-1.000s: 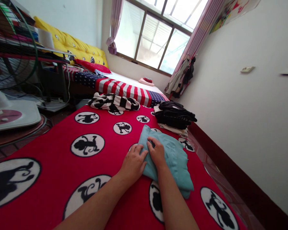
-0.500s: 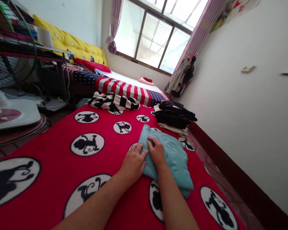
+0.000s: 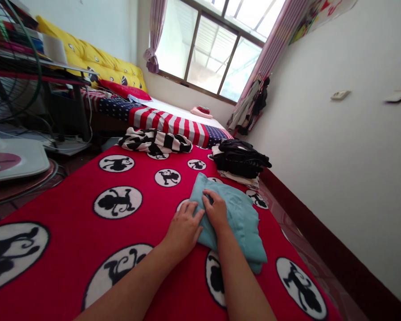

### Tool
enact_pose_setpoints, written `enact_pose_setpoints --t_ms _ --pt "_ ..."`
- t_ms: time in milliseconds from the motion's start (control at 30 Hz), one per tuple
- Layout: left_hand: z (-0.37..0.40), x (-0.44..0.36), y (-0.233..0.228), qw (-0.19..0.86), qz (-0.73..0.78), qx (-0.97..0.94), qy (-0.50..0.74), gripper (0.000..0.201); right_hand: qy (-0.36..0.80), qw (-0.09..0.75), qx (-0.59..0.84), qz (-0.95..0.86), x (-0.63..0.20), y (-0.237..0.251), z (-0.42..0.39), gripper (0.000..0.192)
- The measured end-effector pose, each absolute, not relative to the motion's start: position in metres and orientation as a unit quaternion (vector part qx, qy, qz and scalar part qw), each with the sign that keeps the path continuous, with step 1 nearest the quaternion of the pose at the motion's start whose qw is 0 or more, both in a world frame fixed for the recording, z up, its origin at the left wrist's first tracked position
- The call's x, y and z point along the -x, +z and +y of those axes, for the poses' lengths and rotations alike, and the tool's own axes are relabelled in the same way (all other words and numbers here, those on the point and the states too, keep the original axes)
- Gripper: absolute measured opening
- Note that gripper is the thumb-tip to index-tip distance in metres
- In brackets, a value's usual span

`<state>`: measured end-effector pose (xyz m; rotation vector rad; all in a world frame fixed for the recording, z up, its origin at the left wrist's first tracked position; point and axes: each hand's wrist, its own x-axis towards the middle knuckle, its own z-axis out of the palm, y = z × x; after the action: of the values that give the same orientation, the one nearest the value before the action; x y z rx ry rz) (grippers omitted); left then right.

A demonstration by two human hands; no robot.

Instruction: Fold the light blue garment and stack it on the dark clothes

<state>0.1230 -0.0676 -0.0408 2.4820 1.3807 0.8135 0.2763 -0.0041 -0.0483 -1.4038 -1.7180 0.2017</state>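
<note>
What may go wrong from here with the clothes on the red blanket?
The left hand and right hand both touch the turquoise cloth near one side, so a sideways push might wrinkle its folded layers.

The dark clothes pile looks uneven and sits close to the right edge of the red blanket; a bump might tip it off.

We are looking at a bright window (image 3: 209, 58) with a tied curtain (image 3: 157, 26) hanging at its left. Below it, a stars-and-stripes cover (image 3: 183, 129) is draping over the edge of a bed (image 3: 169, 109). A red pillow (image 3: 127, 90) is lying near a yellow cushion (image 3: 96, 55). At far left we are seeing a white fan base (image 3: 23, 158); clothes (image 3: 250, 107) are hanging beside the right-hand wall (image 3: 321, 142).
</note>
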Motion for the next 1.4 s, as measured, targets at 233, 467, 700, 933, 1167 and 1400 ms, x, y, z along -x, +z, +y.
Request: enact_pose_setpoints --t_ms 233,467,700,933,1167,1400 --pt "-0.0705 -0.1247 -0.0402 0.097 0.466 -0.841 0.256 0.045 0.084 0.438 0.569 -0.691 -0.2765 -0.0492 -0.004 0.025" --pt "-0.0717 -0.1246 -0.0418 0.095 0.47 -0.842 0.249 0.047 0.082 0.436 0.568 -0.693 -0.2775 -0.0502 -0.0032 0.025" --pt "-0.0713 -0.1258 -0.0433 0.106 0.472 -0.838 0.254 0.047 0.078 0.441 0.563 -0.694 -0.2771 -0.05 -0.0032 0.024" --pt "-0.0717 -0.1254 -0.0402 0.106 0.47 -0.842 0.243 0.047 0.079 0.441 0.563 -0.694 -0.2769 -0.0491 -0.0038 0.024" --pt "-0.0725 -0.1249 -0.0395 0.104 0.472 -0.841 0.242 0.047 0.077 0.442 0.565 -0.693 -0.2764 -0.0496 -0.0038 0.024" --pt "-0.0742 -0.1246 -0.0408 0.104 0.471 -0.842 0.241 0.047 0.076 0.444 0.563 -0.692 -0.2754 -0.0486 -0.0048 0.024"
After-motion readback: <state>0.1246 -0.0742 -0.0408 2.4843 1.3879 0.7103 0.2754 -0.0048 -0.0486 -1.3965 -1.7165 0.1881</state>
